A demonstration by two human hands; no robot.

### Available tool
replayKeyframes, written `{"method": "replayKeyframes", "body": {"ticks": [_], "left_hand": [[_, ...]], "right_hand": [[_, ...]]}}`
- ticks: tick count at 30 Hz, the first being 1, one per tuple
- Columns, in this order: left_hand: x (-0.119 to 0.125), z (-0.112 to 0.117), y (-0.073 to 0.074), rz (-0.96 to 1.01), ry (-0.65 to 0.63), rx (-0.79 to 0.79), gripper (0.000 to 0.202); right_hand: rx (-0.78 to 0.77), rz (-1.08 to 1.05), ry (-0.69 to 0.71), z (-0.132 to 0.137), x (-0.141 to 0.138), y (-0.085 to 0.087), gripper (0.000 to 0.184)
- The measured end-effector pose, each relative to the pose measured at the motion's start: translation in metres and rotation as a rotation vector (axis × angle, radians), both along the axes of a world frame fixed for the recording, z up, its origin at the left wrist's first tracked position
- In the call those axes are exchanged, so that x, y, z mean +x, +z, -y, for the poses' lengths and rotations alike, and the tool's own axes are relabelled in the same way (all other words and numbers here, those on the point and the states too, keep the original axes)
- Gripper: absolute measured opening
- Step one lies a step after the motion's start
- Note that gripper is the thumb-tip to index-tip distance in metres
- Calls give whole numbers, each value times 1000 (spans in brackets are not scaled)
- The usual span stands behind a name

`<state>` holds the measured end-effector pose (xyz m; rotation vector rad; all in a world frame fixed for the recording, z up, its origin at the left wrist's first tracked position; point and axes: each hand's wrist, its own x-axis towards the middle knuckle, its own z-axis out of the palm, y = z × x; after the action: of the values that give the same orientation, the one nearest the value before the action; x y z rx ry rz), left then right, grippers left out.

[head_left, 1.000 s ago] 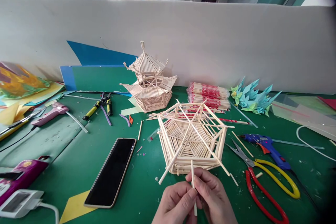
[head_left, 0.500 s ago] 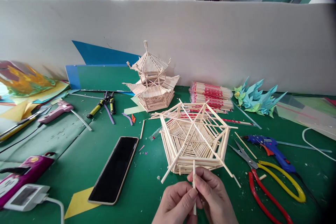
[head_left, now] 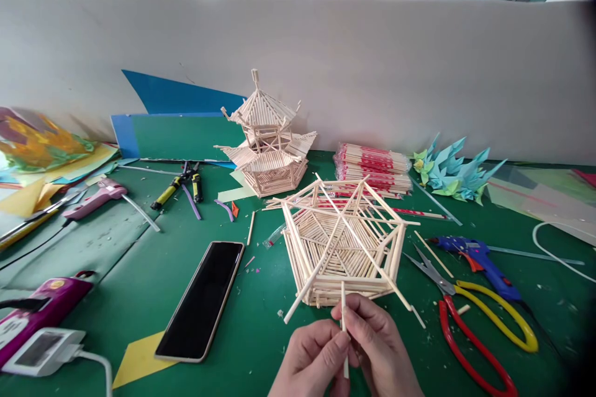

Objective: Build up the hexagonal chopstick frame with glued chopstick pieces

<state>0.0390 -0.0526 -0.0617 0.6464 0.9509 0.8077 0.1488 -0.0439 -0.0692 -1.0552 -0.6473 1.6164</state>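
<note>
Both my hands meet at the bottom centre and pinch one thin wooden stick point(head_left: 343, 304) that stands nearly upright. My left hand point(head_left: 311, 360) grips it from the left with closed fingers, my right hand point(head_left: 379, 347) from the right. Just beyond them on the green table point(head_left: 139, 260) sits a hexagonal frame of wooden sticks point(head_left: 342, 242) with loose sticks crossing its top. A finished stick pagoda point(head_left: 267, 136) stands farther back.
A black phone point(head_left: 201, 301) lies left of the hands. Red and yellow scissors point(head_left: 470, 322) and a blue glue gun point(head_left: 479, 258) lie to the right. Packs of chopsticks point(head_left: 372, 167), paper cranes point(head_left: 454, 167), a pink glue gun point(head_left: 95, 198), pliers point(head_left: 179, 186) and a power strip point(head_left: 41, 347) surround them.
The hands and the stick stay as they were. Only the view shifts slightly.
</note>
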Motion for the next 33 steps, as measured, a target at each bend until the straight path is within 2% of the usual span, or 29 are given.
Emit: {"method": "replayKeyframes", "body": {"ticks": [8, 17, 25, 33], "left_hand": [[-1, 1, -6, 13, -16, 13, 46], [-2, 1, -4, 2, 6, 6, 47], [0, 0, -6, 7, -2, 22, 46], [-1, -1, -13, 46, -24, 52, 46]], "right_hand": [[41, 1, 38, -1, 1, -3, 26], [-4, -6, -8, -1, -2, 3, 29], [-1, -21, 34, 0, 0, 1, 26], [95, -20, 104, 1, 3, -3, 23]]}}
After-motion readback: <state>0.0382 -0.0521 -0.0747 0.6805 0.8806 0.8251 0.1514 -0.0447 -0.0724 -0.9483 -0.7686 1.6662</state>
